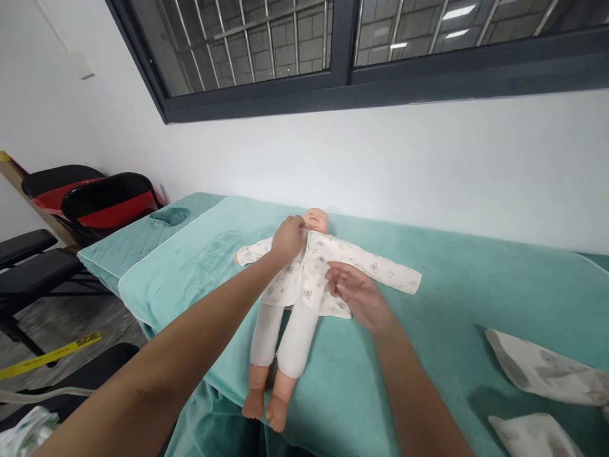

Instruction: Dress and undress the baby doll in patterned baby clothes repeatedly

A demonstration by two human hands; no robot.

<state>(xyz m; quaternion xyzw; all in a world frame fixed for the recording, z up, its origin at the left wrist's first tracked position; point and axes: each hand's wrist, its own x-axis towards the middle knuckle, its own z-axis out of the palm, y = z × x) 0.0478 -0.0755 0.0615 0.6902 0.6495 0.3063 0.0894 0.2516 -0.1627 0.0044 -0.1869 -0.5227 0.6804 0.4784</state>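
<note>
A baby doll (315, 219) lies on its back on the green bed cover, head toward the wall. It wears a white printed baby shirt (316, 270) and white trousers (297, 339), with its feet bare. The shirt's sleeve on the right reaches out flat, and no doll hand shows at its cuff. At the neckline, my left hand (288, 240) has its fingers pinched on the shirt's collar edge. My right hand (354, 291) is over the shirt's side on the right, fingers loosely curled and apart, holding nothing.
The green cover (442, 304) spreads over a massage bed against the wall, with a face hole (170, 216) at left. Patterned white cloth pieces (542, 368) show at lower right. Black and red folding chairs (111, 203) stand at left. A barred window (257, 44) is above.
</note>
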